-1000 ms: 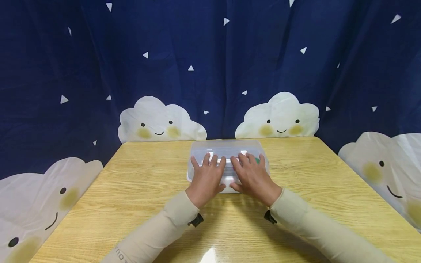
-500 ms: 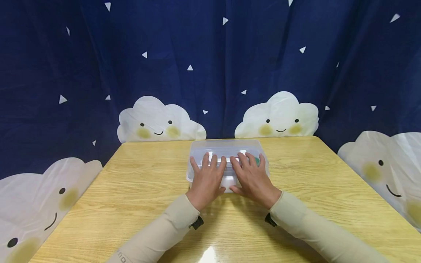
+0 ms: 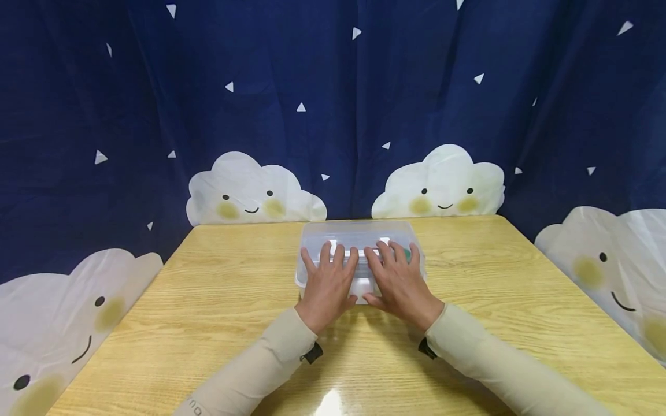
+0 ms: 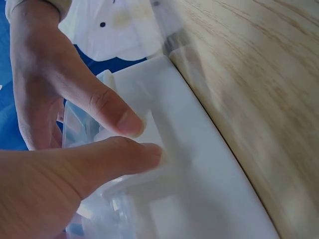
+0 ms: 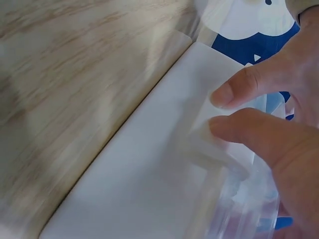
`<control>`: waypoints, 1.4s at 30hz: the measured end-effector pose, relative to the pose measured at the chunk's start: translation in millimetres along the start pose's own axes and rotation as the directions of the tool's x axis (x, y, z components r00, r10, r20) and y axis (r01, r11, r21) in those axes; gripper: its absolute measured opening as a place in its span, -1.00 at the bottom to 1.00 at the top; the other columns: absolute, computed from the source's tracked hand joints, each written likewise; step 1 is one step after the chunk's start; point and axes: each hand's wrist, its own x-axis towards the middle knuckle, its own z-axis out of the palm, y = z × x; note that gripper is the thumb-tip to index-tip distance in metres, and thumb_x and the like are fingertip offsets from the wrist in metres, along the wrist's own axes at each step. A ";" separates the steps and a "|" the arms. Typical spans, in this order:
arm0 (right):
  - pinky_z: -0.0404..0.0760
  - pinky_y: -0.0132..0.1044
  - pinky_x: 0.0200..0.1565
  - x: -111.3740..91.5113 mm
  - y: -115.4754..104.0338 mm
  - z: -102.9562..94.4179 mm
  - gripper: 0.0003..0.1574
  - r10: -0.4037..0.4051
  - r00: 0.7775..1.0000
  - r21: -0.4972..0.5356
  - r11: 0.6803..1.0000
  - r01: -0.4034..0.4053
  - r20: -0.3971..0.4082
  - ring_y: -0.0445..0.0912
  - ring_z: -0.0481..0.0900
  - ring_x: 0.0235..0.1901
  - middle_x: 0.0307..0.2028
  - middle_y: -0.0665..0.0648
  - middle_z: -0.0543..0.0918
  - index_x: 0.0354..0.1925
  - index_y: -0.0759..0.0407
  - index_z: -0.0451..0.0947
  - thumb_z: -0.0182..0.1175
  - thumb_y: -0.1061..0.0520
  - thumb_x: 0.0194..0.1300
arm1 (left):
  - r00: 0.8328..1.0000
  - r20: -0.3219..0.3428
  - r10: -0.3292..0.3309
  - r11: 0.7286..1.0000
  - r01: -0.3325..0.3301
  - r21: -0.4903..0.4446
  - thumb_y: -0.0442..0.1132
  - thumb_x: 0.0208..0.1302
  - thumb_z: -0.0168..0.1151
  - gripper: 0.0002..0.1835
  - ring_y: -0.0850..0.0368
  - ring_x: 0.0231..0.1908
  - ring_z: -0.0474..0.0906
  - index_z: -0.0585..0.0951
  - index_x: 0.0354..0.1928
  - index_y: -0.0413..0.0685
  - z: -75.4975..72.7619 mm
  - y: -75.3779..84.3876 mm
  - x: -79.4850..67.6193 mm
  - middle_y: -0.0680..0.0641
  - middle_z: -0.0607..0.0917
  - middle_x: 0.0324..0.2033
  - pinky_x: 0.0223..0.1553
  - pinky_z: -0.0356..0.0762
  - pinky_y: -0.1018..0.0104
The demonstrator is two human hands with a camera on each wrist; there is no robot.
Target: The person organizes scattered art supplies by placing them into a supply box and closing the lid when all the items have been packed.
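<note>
A storage box with a see-through lid (image 3: 359, 232) and a white body (image 4: 204, 164) stands on the table, toward its far edge. My left hand (image 3: 326, 289) rests on the left half of the lid, fingers spread and pointing forward. On the right half lies my right hand (image 3: 404, 287), spread in the same way. Both thumbs come together at the front of the box and touch the white latch (image 5: 202, 152) in its middle, as both wrist views show. Through the lid shows a small green item (image 3: 407, 254); the palms hide most other contents.
The box sits on a wood-grain table (image 3: 234, 277). Behind it and at both sides hangs a dark blue curtain (image 3: 270, 69) with white triangles and smiling clouds (image 3: 250, 179). A dark strap (image 3: 312, 352) shows at my left cuff, another (image 3: 426, 348) at my right.
</note>
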 end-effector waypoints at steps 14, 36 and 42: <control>0.18 0.36 -0.06 0.9 -3.9 5.7 0.12 0.027 0.999 0.017 1.000 -0.027 -0.033 0.25 0.35 0.00 0.01 0.32 0.43 0.08 0.16 0.33 0.31 -0.43 -0.39 | 0.999 -0.013 -0.033 0.999 0.033 0.013 0.28 -0.56 0.45 0.02 -0.21 0.05 0.30 0.36 0.08 -0.02 5.3 1.3 -0.3 -0.15 0.48 -0.05 -0.10 0.10 -0.46; 0.15 0.36 -0.02 -6.8 3.1 0.1 0.10 0.040 0.999 0.060 0.997 -0.040 0.006 0.23 0.33 0.04 0.06 0.30 0.41 0.12 0.13 0.33 0.31 -0.44 -0.31 | 1.000 -0.010 0.011 0.999 -0.011 -0.042 0.28 -0.40 0.41 -0.06 -0.18 0.08 0.32 0.39 0.11 0.00 0.6 1.6 1.7 -0.12 0.50 -0.03 -0.10 0.15 -0.43; 0.23 0.29 -0.03 -3.1 14.2 -11.9 -0.15 0.044 0.999 0.215 0.976 -0.043 0.000 0.09 0.38 0.05 0.04 0.22 0.46 0.07 0.08 0.44 0.19 -0.40 -0.07 | 1.000 -0.008 0.030 0.980 -0.031 -0.196 0.24 0.04 0.15 -0.37 -0.04 0.06 0.40 0.44 0.12 0.09 -7.3 -17.8 1.9 -0.05 0.55 0.00 -0.11 0.23 -0.32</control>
